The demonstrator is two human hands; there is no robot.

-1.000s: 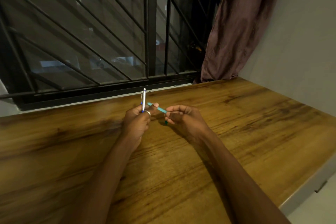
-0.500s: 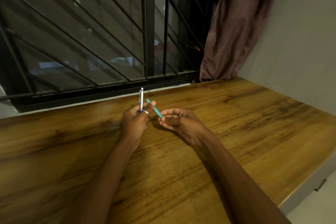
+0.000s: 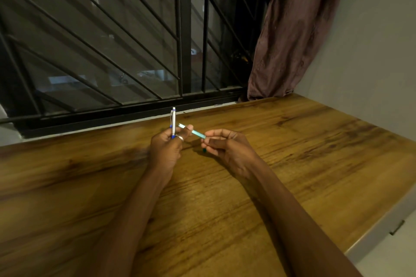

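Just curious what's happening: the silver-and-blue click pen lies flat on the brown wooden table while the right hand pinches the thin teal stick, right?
Not quite. The head view shows the left hand gripping the silver-and-blue click pen upright above the brown wooden table, not lying flat. The right hand does pinch the thin teal stick.

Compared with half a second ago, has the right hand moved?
Yes. The right hand has moved slightly rightward, away from the window's thick upright bar, with the teal pen it pinches.
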